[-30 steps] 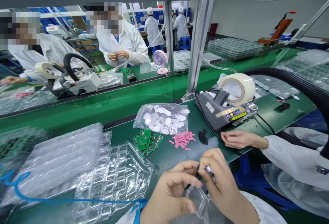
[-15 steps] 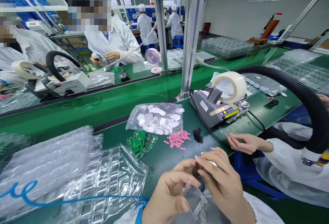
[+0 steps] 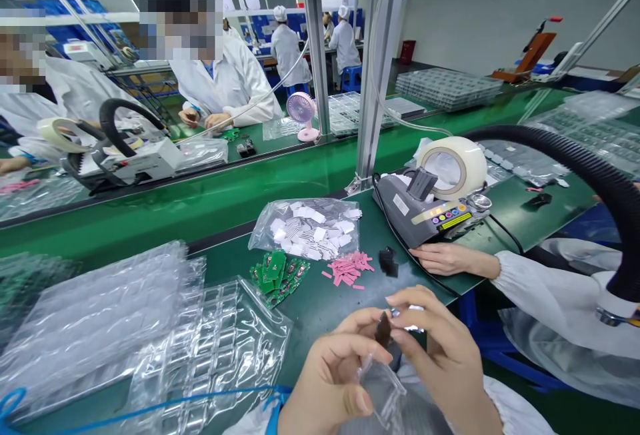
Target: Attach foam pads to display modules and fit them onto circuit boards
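Observation:
At the bottom centre my left hand (image 3: 333,372) is closed, with a small dark brown flat piece (image 3: 383,330) between thumb side and fingertips. A clear plastic piece (image 3: 383,388) sits against the same hand, under its fingers. My right hand (image 3: 443,348) curls close beside it, its fingertips around a small shiny silvery piece (image 3: 413,320). The thumb of that hand lies near the dark piece; whether it touches is unclear. Beyond my hands lie pink strips (image 3: 347,268), black pieces (image 3: 388,262), green circuit boards (image 3: 277,275) and a bag of white pieces (image 3: 313,228).
Clear plastic trays (image 3: 210,348) cover the left side, with a blue coiled cord (image 3: 175,400) across them. A grey tape dispenser (image 3: 425,202) stands right of the post (image 3: 380,68). A co-worker's hand (image 3: 445,260) rests near it, under a black hose (image 3: 565,162).
The co-worker's hand on the right has moved left and flattened onto the table by the dispenser. My right fingers have shifted slightly, showing more of the silvery piece. My left hand is nearly unchanged.

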The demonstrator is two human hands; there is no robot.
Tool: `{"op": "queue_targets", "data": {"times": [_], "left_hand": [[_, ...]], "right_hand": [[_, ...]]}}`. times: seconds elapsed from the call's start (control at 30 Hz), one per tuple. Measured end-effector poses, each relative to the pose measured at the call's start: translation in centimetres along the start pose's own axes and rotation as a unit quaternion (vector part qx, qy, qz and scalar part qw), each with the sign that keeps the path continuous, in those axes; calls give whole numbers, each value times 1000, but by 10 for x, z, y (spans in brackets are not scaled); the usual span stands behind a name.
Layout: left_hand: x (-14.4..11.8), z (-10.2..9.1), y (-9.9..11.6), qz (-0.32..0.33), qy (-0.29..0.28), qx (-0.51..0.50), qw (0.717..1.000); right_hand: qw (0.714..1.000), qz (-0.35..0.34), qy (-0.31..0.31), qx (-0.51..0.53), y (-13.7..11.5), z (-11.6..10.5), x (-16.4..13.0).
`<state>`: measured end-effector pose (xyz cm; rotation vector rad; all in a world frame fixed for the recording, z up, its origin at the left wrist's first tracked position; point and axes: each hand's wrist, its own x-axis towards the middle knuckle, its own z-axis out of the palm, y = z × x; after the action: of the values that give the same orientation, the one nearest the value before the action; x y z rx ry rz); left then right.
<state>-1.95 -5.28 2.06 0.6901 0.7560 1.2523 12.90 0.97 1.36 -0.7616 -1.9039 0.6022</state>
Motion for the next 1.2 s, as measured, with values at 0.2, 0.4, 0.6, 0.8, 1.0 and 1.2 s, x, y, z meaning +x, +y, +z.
{"op": "queue_targets", "data": {"times": [0.2,0.4,0.6,0.8,1.0,1.2], "left_hand": [[2,1,2,36,-60,54,996],[-2,-1,0,50,-57,90,993],[-4,-3,1,54,-53,117,990],[-2,-3,0,48,-60,108,991],[0,-3,-1,28,-69,91,993],[1,-2,-2,-38,-4,-42,998]], "right_hand": [[999,20,-30,13,-2,-4,6],[999,30,-31,-1,-5,-4,5],[999,17,-37,-11,-4,-2,4],[997,27,-71,-6,0,-1,-2],[997,10,-74,-18,8,5,-7],[995,13,-95,-39,-4,-3,-14]]}}
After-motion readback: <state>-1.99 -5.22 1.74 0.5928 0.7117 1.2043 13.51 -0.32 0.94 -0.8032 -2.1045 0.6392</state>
